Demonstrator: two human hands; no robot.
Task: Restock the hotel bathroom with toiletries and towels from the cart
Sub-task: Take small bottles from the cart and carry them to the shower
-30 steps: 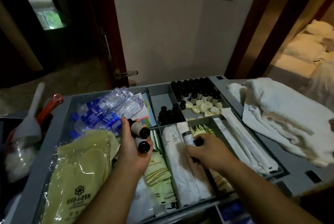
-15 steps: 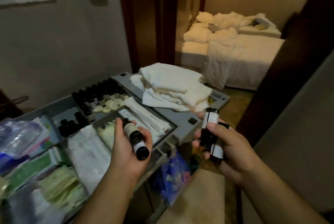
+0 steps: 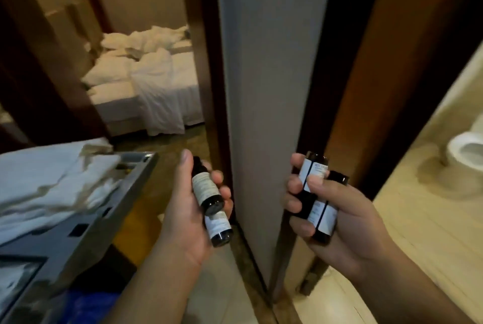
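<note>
The left hand (image 3: 192,210) curls round two dark bottles (image 3: 206,190) and the right hand (image 3: 342,221) clasps another pair of bottles (image 3: 322,215) by the bathroom door frame (image 3: 371,88) — probably light, rigid, slick-sided — best gripped across their labelled bodies.

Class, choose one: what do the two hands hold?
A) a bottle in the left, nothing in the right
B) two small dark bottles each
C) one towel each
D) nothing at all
B: the left hand grips two dark bottles with pale labels, and the right hand grips a second pair.
</note>
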